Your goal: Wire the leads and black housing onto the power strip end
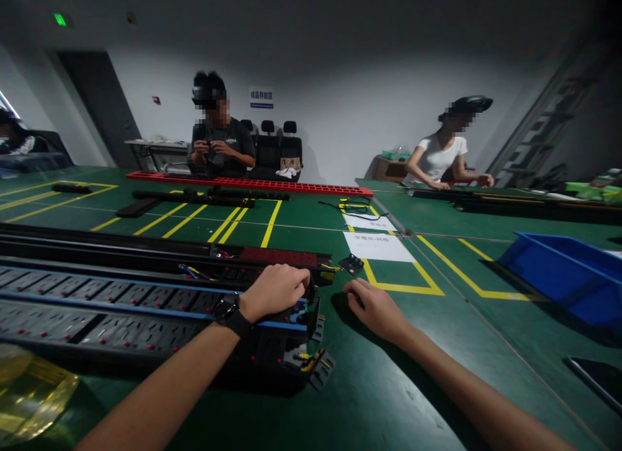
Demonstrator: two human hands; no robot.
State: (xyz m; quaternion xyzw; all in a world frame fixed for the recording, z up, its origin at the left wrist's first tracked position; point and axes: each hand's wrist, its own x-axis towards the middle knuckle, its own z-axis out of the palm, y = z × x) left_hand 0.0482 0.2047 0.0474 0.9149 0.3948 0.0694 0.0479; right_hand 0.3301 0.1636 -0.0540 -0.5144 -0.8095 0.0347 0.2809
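Observation:
Several long black power strips [146, 297] with rows of sockets and small red parts lie side by side at the left. My left hand [276, 288], a dark watch on its wrist, is over the right end of a blue-edged strip. Its fingers curl down round that end, and their tips are hidden. Coloured wires and a loose metal end plate [322, 369] stick out of the nearest strip's end. My right hand [374, 306] rests on the table with fingers curled in, apart from the strips. Just beyond it lies a small black plate [350, 263].
White paper labels [379, 246] and yellow tape lines mark the green table [466, 347]. A blue bin [564, 276] stands at right, a dark flat device [597, 380] nearer me. A tape roll [34, 393] sits front left. Two people work beyond a red rail [291, 186].

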